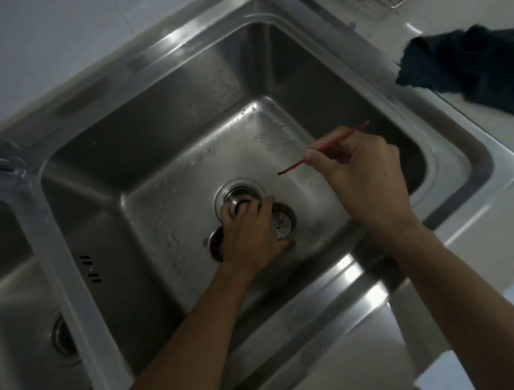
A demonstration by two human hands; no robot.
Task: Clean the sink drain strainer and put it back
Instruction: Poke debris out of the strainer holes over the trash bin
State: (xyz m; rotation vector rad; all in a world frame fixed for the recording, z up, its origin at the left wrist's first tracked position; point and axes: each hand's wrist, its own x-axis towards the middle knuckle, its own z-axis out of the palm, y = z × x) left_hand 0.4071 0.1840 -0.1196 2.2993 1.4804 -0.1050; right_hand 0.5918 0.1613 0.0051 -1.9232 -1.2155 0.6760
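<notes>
Gripping the strainer (280, 222), left hand (250, 231); right hand (360, 175) pinches a red brush (324, 147).

The sink (153, 149) is bare grey steel with white glints along its rim. Under the left hand (250, 231), the strainer (280, 222) is shiny silver, its face dotted with small dark holes. The right hand (357, 176) pinches a thin brush (335, 143): its handle is red on both sides of the fingers, its tip black. Beyond that hand, a cloth (473, 71) is very dark blue-green against the pale white counter (502, 145)
</notes>
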